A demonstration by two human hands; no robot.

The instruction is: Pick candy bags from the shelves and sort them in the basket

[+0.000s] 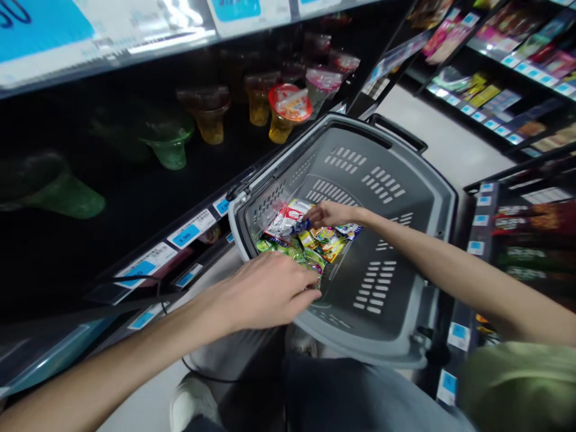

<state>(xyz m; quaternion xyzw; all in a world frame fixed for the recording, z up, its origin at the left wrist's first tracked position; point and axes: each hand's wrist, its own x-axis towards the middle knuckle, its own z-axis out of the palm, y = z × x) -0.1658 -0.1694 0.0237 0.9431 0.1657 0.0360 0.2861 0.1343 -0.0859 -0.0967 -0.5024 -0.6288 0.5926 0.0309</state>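
A grey plastic shopping basket (405,336) stands tilted in front of me, with several small snack packets inside. My right hand (332,214) reaches into it from the right, fingers pinched on a small dark-blue packet (300,226). Just beside that hand lie a white-and-red packet (288,217) and a yellow packet (330,243). My left hand (281,291) is over the basket's near left rim, its fingers bent down at the edge of a green packet (310,258), which they seem to grip; the fingertips are partly hidden.
Along the left runs a dark shelf with price tags (185,236), holding jelly cups, one with a red lid (290,103). Another shelf edge (483,222) with packaged goods borders the right. A black cable (211,379) hangs near my shoe (193,402). Pale floor (432,129) shows beyond the basket.
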